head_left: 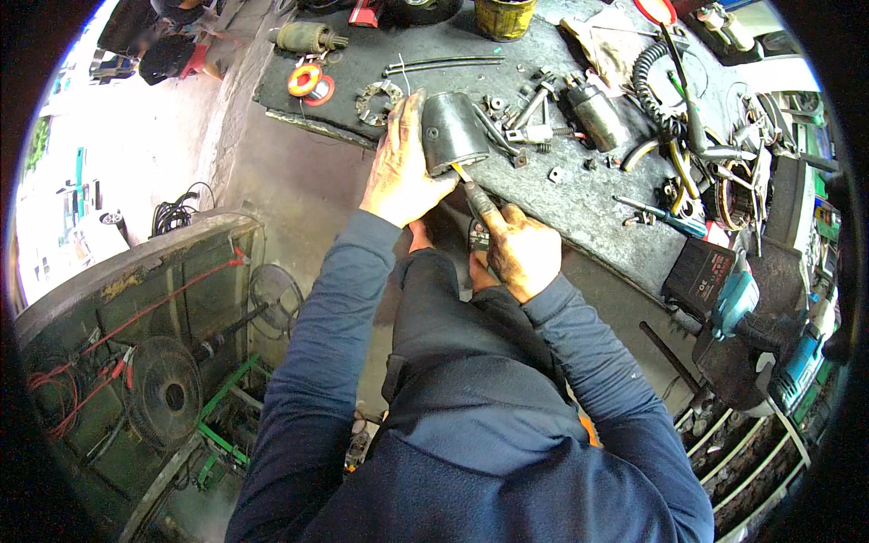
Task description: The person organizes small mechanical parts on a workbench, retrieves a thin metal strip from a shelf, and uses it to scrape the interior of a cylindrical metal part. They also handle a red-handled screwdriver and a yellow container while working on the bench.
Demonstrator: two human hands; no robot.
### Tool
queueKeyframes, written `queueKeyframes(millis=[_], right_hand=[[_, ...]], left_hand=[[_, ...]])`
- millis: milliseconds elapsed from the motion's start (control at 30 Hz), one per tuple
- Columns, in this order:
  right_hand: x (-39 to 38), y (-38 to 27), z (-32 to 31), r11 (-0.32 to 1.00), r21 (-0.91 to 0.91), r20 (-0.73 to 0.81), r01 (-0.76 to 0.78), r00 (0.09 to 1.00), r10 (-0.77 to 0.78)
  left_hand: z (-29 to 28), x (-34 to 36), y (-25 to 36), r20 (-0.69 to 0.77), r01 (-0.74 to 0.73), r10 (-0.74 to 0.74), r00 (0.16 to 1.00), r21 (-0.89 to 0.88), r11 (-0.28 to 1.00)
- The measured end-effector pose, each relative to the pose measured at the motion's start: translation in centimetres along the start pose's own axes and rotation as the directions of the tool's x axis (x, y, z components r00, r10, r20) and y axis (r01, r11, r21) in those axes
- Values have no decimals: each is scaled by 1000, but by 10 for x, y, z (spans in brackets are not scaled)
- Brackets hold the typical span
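Note:
My left hand [396,176] is wrapped around the side of a black metal cylinder housing [454,127], tilted at the near edge of the workbench [625,240]. My right hand [525,252] grips a slim hand tool [477,195] with a dark handle. Its yellowish tip meets the housing's lower rim; whether it reaches inside, I cannot tell. Left of the housing lies a ring-shaped metal part [373,104]. Past its right side are a dark rod-like part [493,131] and a silver and black cylindrical part [597,116].
An armature [310,38], an orange spool of wire [308,81] and a yellow bucket [504,20] stand toward the back. A screwdriver [665,217], a coiled cable [650,81] and a teal power tool [735,303] are at right. Fans [167,394] stand low at left.

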State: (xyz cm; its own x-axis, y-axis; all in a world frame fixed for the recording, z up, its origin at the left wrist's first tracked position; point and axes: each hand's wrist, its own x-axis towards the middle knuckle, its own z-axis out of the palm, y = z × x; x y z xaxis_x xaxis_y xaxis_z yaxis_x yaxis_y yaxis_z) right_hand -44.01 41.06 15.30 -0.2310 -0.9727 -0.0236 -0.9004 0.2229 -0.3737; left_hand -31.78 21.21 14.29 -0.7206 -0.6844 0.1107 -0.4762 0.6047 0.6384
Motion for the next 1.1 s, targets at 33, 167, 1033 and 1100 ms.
queueKeyframes(millis=[33, 167, 1033, 1100], right_hand=[[1, -2, 2, 1000, 21, 6, -10, 1000, 10], [-3, 4, -4, 992, 125, 18, -34, 999, 32], [-2, 32, -2, 976, -130, -26, 174, 984, -179], [2, 32, 3, 979, -91, 2, 182, 983, -182]], left_hand=[[0, 0, 0, 6, 8, -8, 1000, 9, 1000], [0, 3, -2, 8, -1, 1, 1000, 42, 999], [-1, -1, 0, 13, 12, -12, 1000, 11, 1000], [0, -1, -2, 6, -5, 5, 1000, 10, 1000]])
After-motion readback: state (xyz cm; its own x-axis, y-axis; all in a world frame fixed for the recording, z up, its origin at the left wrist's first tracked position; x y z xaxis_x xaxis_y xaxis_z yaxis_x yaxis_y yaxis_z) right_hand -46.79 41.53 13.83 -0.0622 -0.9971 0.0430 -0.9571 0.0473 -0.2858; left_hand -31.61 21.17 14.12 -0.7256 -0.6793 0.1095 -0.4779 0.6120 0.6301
